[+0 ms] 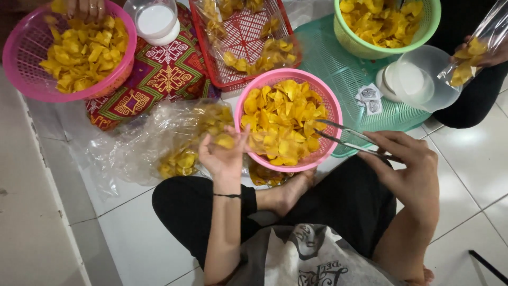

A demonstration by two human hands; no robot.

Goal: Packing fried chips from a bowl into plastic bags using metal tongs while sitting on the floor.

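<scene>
I sit cross-legged on a white tiled floor. A pink basket (329, 103) of yellow chips (286, 119) stands just in front of my legs. My right hand (410, 169) grips metal tongs (346, 139), whose tips reach over the basket's right rim. My left hand (226, 154) is palm up at the basket's left edge and holds a yellow chip (225, 141) with its fingers. Beside that hand lies a clear plastic bag (159, 140) with chips inside.
A second pink basket (21, 58) of chips sits at the far left, with another person's fingers (84, 6) on its rim. A red tray (243, 39), a green basket (365, 50), a teal tray (338, 69) and clear containers (156, 21) surround it. At right, another person's hand (484, 53) holds a bag.
</scene>
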